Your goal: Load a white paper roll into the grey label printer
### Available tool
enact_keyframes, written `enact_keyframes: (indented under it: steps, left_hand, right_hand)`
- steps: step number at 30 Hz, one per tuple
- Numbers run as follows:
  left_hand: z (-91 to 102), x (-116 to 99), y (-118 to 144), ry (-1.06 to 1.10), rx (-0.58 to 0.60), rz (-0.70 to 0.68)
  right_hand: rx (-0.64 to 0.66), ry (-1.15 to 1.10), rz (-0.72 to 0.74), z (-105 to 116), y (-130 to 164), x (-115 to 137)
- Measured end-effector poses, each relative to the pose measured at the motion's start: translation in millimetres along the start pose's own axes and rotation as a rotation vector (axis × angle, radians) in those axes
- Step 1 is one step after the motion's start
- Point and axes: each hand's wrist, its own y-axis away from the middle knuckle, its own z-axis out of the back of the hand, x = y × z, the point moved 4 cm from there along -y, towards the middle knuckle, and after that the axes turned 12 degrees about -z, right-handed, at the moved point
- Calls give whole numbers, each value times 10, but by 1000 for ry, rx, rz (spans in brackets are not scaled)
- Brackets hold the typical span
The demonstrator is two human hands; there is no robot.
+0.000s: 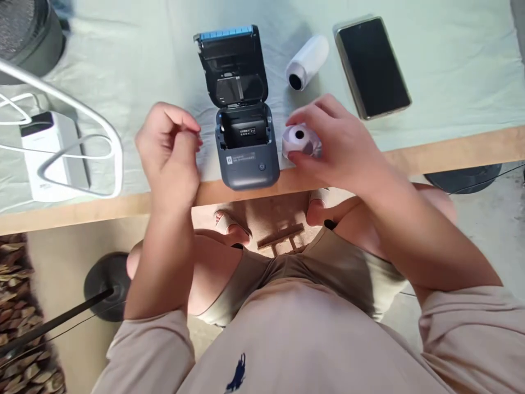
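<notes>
In the head view a small dark label printer (249, 167) stands near the table's front edge, its lid (232, 65) tipped back and its paper bay uncovered. My right hand (332, 142), to the right of the printer, has its fingers and thumb around a white paper roll (292, 143) with a dark core hole. Behind that hand a second white roll (311, 57) lies on its side. On the printer's left, apart from it, my left hand (170, 148) rests with its fingers curled together. Whether something small is between those fingertips is hidden.
A smartphone (373, 65) with a dark screen lies at the right. On the left are a white charger box (53, 158), looped white cables (117, 158) and a dark round container (36, 49). The wooden table edge (82, 208) runs just before my body.
</notes>
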Motion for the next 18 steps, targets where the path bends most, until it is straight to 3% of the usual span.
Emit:
enact_keyframes:
  steps: [5, 9, 12, 14, 18]
  left_hand:
    - [159, 117, 95, -135, 46, 66]
    - [81, -6, 124, -302, 321, 167]
    - [-29, -124, 181, -235, 439, 220]
    - [-78, -149, 225, -141, 392, 281]
    - [-165, -96, 302, 131, 80, 451]
  right_hand:
    - [-15, -198, 50, 12, 0, -6]
    - [-44, -543, -127, 8, -123, 12]
    - [25, -746, -135, -127, -179, 51]
    - [60, -880, -92, -221, -178, 59]
    - [36, -897, -145, -353, -133, 33]
